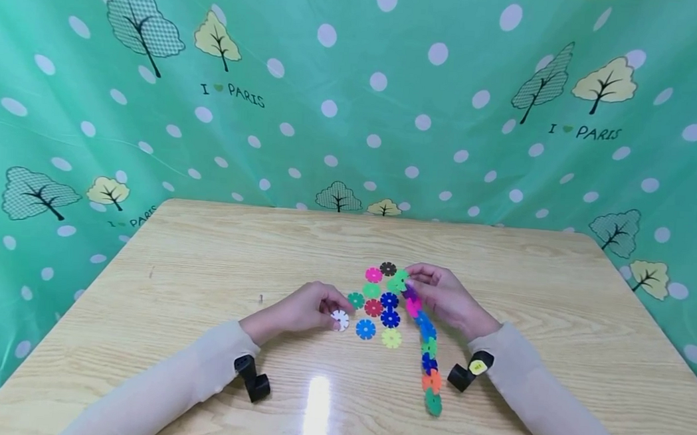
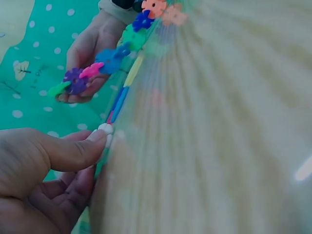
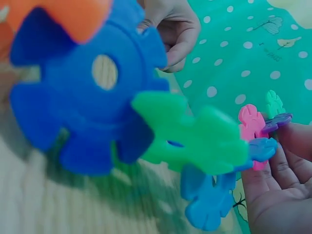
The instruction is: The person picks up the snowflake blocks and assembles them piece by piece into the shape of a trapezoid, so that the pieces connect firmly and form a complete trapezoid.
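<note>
My left hand (image 1: 307,308) pinches a white notched plastic disc (image 1: 340,320) between thumb and fingers, just at the tabletop. In the left wrist view the thumb lies on that white disc (image 2: 106,128), seen nearly edge-on. My right hand (image 1: 447,298) holds the upper end of a chain of interlocked snowflake discs (image 1: 426,327), near its purple disc (image 2: 75,81) and a light green end disc (image 2: 58,89). From there the chain runs toward me through pink, blue, green, dark blue and orange to a dark green disc (image 1: 433,403). Part of the right-hand grip is hidden behind the discs.
Several loose discs lie between the hands, among them a red disc (image 1: 373,307), a light blue disc (image 1: 365,329), a yellow disc (image 1: 391,338) and a black disc (image 1: 388,269). The wooden table (image 1: 233,237) ends at a green dotted curtain (image 1: 353,144).
</note>
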Demonstrator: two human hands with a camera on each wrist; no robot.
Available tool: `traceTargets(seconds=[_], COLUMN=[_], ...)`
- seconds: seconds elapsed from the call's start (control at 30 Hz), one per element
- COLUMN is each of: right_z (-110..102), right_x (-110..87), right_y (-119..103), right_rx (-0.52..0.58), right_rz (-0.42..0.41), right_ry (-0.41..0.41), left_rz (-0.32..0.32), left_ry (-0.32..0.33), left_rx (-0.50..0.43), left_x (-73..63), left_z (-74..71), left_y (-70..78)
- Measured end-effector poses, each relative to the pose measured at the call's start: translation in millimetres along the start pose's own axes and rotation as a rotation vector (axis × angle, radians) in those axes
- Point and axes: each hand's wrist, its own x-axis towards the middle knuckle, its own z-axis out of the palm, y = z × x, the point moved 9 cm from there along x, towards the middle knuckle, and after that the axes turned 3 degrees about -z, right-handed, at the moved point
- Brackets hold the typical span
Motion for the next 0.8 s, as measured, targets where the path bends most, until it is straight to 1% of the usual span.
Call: traceTargets(seconds=[0.13,0.23,0.33,0.4,0.47,0.6,0.7,0.8], right_z=[-4,-6,-7,-5,-2,3,2,2], right_x=[-0.4,-1.7,-5.6,-8.6,-12.2,-17.9,-22.8,-28.3], right_y=[-3,-4,-4,-2,0,1,-1,-5], right_rx=[0.018,0.028,-0.06,-0.107,-0.135,-0.104,-0.143,-0.188], right_rz=[-0.028,-0.059,-0.082,-0.104,-0.122,-0.145,-0.155,-0.175], right_ry=[0.012,0.033,0.083,0.105,0.115,0.123,0.15,0.163], left_rz=[-0.058,-0.1,-0.133,-0.149,-0.168,-0.206,-0.222,-0.232], left_ry=[0.032,0.063,0.089,0.098,0.1,0.121,0.139,0.138], left_rx=[-0.004,-0.026,-0.068,-0.121,-0.197,-0.357,-0.435,-0.487], left_x=[1.6,2.3,3.8,4.8,5.7,7.4,9.1,8.8], left_z=[-8.5,-14.7,-18.4,-19.3,-18.4,-15.3,-11.2,-5.8], left_y=[-4.6,-6.9,-8.4,-7.2,-5.2,2.8,9.1,15.1])
